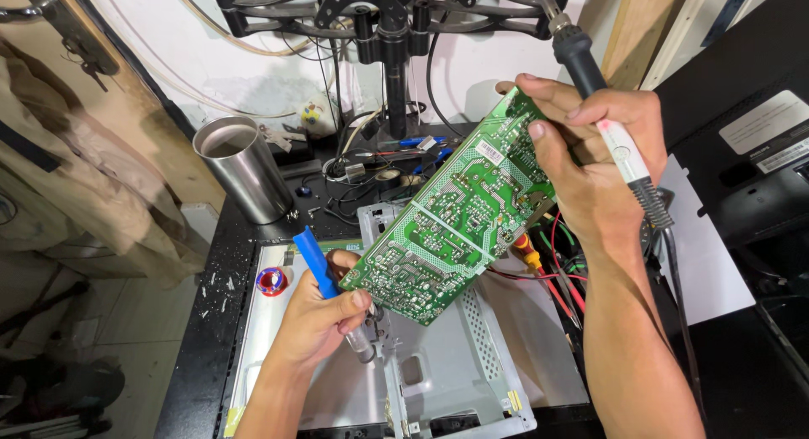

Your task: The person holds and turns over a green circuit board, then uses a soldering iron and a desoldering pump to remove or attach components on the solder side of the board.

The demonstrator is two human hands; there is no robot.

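A green circuit board (451, 211), solder side up, is held tilted above a grey metal chassis (455, 363). My right hand (590, 165) grips the board's upper right edge and also holds a black and white soldering iron (602, 110), its tip pointing up and away. My left hand (324, 313) supports the board's lower left corner while gripping a blue-handled desoldering pump (316, 260), whose clear tip points down.
A steel cup (244, 165) stands at the back left. A small solder reel (271, 281) lies left of my left hand. Tangled wires and clips (371, 165) crowd the back. Red wires (560, 287) run under the board. A black monitor casing (750, 152) is at right.
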